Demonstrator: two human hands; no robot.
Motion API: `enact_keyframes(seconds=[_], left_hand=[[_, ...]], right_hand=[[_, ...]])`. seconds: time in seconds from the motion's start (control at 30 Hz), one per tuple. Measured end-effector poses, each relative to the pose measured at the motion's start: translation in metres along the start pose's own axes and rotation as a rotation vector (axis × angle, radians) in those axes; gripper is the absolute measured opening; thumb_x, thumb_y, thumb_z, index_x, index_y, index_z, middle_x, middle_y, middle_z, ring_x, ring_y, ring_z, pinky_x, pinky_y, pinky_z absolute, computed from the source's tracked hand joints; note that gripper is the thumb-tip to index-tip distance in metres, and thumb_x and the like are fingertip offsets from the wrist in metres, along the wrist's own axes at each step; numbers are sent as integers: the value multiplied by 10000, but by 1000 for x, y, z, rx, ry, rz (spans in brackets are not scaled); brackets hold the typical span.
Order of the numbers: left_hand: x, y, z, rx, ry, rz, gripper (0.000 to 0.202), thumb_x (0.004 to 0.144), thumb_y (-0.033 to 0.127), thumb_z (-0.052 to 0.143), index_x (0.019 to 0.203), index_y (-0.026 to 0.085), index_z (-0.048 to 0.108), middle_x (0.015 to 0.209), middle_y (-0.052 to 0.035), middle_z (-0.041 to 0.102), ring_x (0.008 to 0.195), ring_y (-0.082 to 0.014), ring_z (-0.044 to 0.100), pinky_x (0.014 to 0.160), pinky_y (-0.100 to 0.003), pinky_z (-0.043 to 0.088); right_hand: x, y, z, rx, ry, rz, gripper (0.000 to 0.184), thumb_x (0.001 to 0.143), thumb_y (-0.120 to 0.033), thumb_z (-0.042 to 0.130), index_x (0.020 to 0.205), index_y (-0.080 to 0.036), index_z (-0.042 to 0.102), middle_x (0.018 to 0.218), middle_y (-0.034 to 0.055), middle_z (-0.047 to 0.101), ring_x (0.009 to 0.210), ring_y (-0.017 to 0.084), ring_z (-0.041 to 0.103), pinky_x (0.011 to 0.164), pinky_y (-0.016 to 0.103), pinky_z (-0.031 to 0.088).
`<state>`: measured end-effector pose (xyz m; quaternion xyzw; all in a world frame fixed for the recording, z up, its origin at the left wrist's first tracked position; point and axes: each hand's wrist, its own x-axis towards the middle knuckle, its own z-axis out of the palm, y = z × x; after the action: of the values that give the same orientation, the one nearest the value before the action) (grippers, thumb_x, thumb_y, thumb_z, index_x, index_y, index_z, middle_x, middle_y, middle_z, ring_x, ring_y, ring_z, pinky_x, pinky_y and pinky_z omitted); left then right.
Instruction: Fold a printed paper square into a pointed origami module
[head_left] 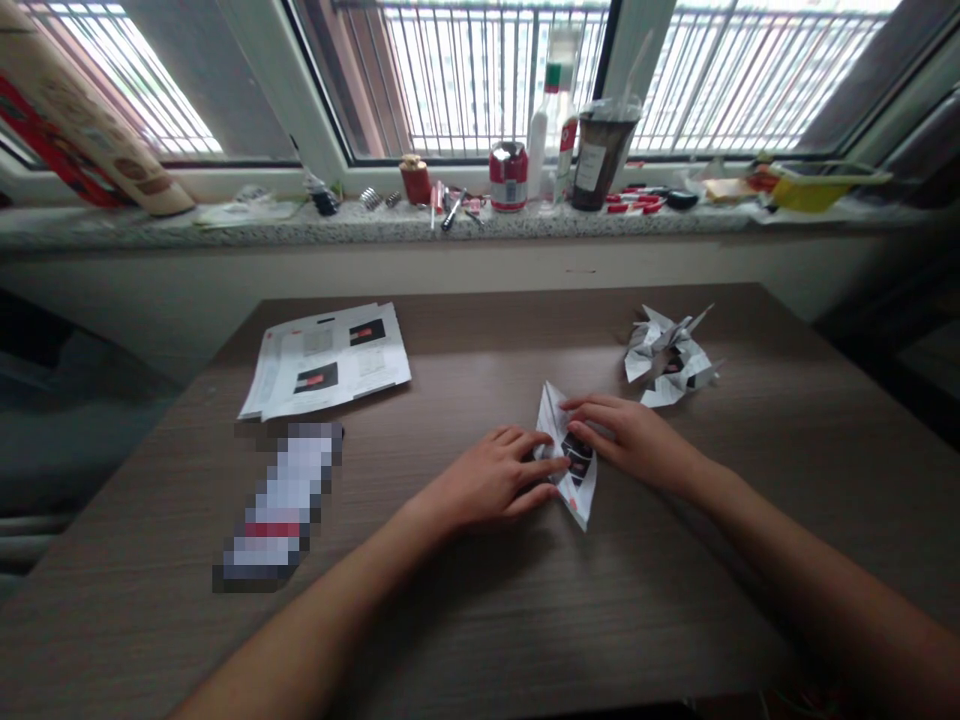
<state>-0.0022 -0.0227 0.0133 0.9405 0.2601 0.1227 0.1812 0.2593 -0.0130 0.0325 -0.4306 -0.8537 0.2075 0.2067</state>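
Note:
A folded sheet of printed paper [577,470], creased into a pointed diamond shape, lies on the brown table [465,620]. My left hand [502,475] rests on its left side, fingers stretched out and spread across the paper. From the right, my right hand [619,435] touches its upper edge with the fingertips, fingers extended and slightly apart. Both hands press from above and neither is wrapped round the paper. Part of the paper's surface is hidden under the fingers.
Several folded paper pieces [667,355] lie at the back right. A stack of printed sheets [330,360] sits at the back left, with a blurred-out phone-like object [281,500] below it. On the windowsill [450,228] stand a can [508,177], bottles and a dark drink cup [600,155].

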Motion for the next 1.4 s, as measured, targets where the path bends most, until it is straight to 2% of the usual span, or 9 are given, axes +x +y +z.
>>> enact_keyframes(seconds=[0.2, 0.3, 0.43, 0.57, 0.73, 0.93, 1.07, 1.2, 1.4], left_hand=[[3, 6, 10, 157, 6, -34, 421, 1083, 450, 430, 1473, 345, 552, 1438, -99, 565, 1267, -320, 546, 1082, -517, 407], [5, 9, 13, 201, 9, -53, 434, 1089, 449, 408, 1490, 333, 527, 1434, -107, 561, 1269, -324, 543, 1062, -510, 417], [6, 12, 20, 218, 16, -84, 452, 1094, 447, 389, 1510, 305, 492, 1464, -118, 541, 1290, -324, 533, 1064, -511, 422], [6, 17, 26, 244, 58, -128, 497, 1085, 480, 409, 1539, 282, 450, 1492, -137, 519, 1309, -339, 520, 1084, -526, 417], [10, 21, 24, 250, 73, -111, 518, 1057, 472, 493, 1506, 212, 482, 1383, -162, 581, 1220, -337, 570, 1029, -496, 474], [12, 13, 16, 220, 172, -65, 299, 1048, 299, 536, 1327, 208, 595, 1247, -112, 653, 1132, -281, 611, 994, -452, 496], [13, 6, 10, 272, 307, -168, 271, 1033, 284, 561, 1288, 203, 607, 1335, -128, 614, 1243, -309, 545, 1076, -489, 434], [15, -4, 10, 228, 308, -296, 281, 1013, 287, 599, 1283, 208, 611, 1231, -109, 662, 1140, -303, 594, 990, -475, 471], [15, -15, 17, 10, 292, -329, 159, 1020, 206, 563, 1141, 202, 667, 1061, -79, 670, 941, -222, 654, 853, -350, 529]], right_hand=[[-2, -4, -4, 58, 67, 16, 244, 1037, -255, 539, 1205, -248, 717, 1400, 83, 664, 1245, 243, 652, 1062, 445, 535], [-5, -4, -1, 18, 125, 52, 232, 1022, -264, 568, 1208, -224, 701, 1340, 104, 678, 1229, 252, 651, 1057, 443, 526], [-11, -6, 5, -57, 143, 210, 291, 991, -301, 617, 1248, -176, 674, 1185, 139, 716, 1054, 269, 707, 914, 421, 580], [-15, -9, 10, -54, 55, 330, 318, 967, -329, 651, 1238, -165, 680, 1036, 131, 767, 903, 278, 735, 783, 395, 578], [-12, -2, 13, -21, -15, 317, 199, 975, -283, 629, 1123, -173, 704, 1063, 118, 776, 930, 278, 727, 793, 372, 534], [-6, 7, 16, 58, -63, 263, 143, 954, -211, 633, 1061, -207, 729, 992, 73, 779, 869, 236, 708, 764, 324, 518], [0, 5, 14, 61, -86, 246, 166, 934, -174, 641, 1063, -217, 737, 1009, 66, 779, 891, 236, 711, 783, 322, 525], [7, 2, 14, 55, -105, 207, 237, 919, -125, 628, 1108, -225, 731, 1055, 75, 781, 942, 241, 718, 831, 332, 532], [16, 0, 23, -107, -84, 273, 167, 958, -324, 650, 1024, -185, 715, 991, 113, 775, 882, 276, 711, 736, 338, 497]])
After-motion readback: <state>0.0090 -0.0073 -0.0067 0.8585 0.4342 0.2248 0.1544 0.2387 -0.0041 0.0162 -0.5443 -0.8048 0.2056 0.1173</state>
